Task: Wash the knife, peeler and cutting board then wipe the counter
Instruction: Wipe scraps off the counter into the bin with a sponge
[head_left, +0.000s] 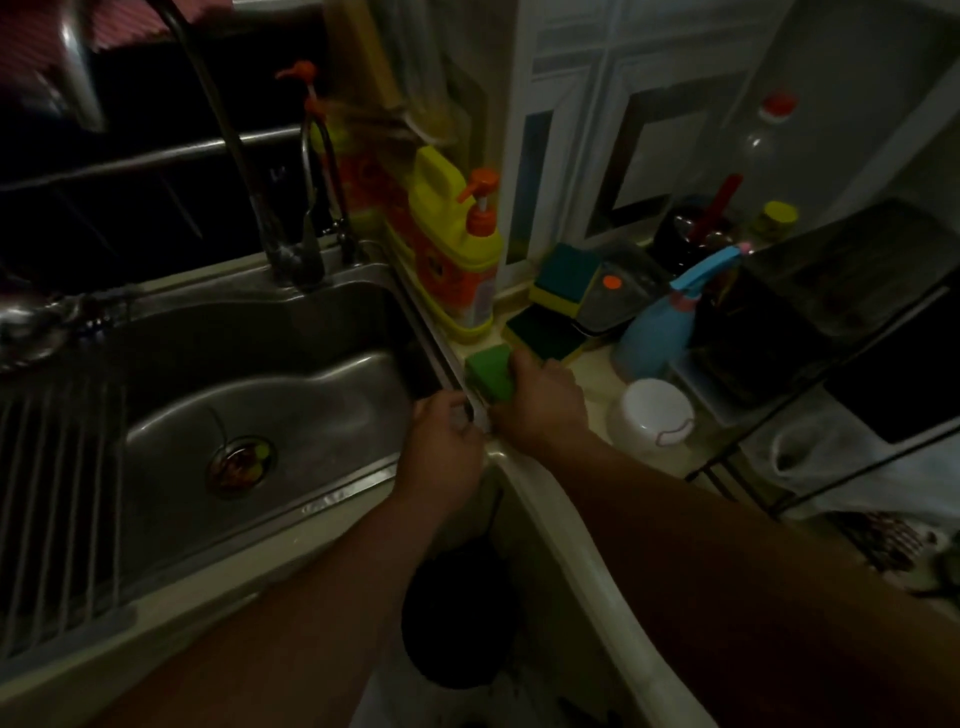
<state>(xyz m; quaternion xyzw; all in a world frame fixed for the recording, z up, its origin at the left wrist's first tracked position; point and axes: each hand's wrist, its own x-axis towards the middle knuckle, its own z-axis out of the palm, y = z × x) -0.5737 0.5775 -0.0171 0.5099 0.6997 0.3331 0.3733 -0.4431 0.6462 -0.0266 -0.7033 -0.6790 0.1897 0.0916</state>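
Observation:
My right hand is closed around a green sponge at the right rim of the steel sink. My left hand sits right beside it, fingers pinched on a small pale utensil that the sponge presses against. The light is too dim to tell whether that utensil is the peeler or the knife; most of it is hidden by both hands. The cream counter runs to the right of the sink.
A yellow and orange soap pump bottle stands behind the sponge. Spare sponges, a blue spray bottle and a white lidded tub crowd the counter. A dark flat slab lies on a wire rack at right. The tap stands at the back.

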